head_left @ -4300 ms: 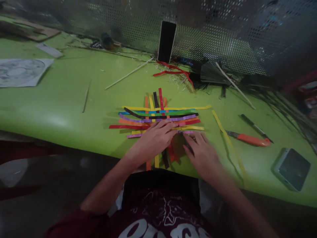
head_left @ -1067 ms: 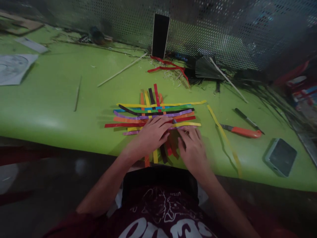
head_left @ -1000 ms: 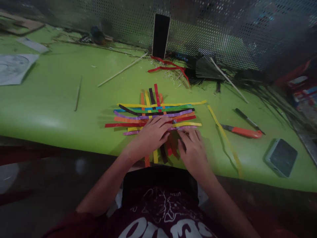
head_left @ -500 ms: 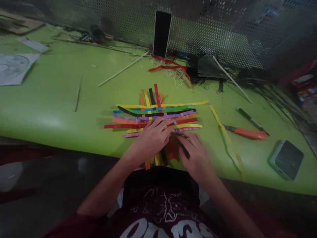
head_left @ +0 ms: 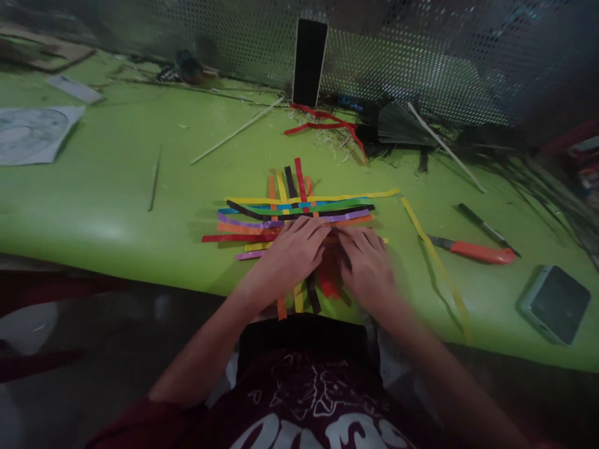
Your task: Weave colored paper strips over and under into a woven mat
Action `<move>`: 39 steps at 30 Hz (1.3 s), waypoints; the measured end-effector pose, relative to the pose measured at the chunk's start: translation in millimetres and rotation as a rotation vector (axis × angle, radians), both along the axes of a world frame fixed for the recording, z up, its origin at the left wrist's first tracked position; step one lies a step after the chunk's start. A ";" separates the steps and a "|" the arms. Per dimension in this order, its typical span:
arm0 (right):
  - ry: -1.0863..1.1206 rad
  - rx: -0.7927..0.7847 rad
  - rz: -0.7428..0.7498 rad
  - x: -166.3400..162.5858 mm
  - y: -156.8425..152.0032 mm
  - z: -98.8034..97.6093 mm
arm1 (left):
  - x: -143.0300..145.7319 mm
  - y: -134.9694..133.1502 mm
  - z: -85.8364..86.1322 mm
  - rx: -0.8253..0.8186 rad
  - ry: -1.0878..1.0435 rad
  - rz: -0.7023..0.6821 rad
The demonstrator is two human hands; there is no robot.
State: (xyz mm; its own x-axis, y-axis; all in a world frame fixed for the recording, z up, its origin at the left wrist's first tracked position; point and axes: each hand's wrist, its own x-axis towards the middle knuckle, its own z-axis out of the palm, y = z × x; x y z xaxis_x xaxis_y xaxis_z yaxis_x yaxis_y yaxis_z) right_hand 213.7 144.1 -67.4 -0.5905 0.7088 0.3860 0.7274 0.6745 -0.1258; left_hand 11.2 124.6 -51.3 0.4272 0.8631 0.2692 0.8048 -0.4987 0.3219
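A loose lattice of coloured flat strips (head_left: 257, 228) lies on the green tabletop, long ones running sideways across several upright ones. My left hand (head_left: 302, 246) rests flat over its middle, fingers stretched out and touching the strips. Close beside it, my right hand (head_left: 367, 259) bends its fingers at the lattice's right part, fingertips near those of the left and closed on a strip whose colour is hidden. Below the hands, the ends of an orange strip (head_left: 281, 307), a yellow strip (head_left: 298, 298), a dark strip (head_left: 312, 294) and a red strip (head_left: 329, 284) stick out.
A loose yellow strip (head_left: 433, 255) crosses the table at right, by an orange-handled knife (head_left: 482, 251), a dark pen (head_left: 489, 229) and a boxy grey device (head_left: 556, 304). A phone (head_left: 309, 62) leans on the mesh behind. Red strips (head_left: 327, 125) and thin sticks (head_left: 236, 131) lie farther back.
My right hand has moved up and inward over the right part of the lattice, covering strip ends that showed before. My left hand stays on the middle. The view has shifted slightly.
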 end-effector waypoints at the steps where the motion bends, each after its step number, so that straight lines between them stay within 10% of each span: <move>1: -0.012 0.018 -0.019 0.2 -1.1 -0.2 | 0.8 1.2 0.6 -0.009 0.016 0.005; 39: -0.130 0.164 -0.120 -19.0 10.6 3.5 | -3.7 9.2 -3.2 -0.097 -0.004 -0.025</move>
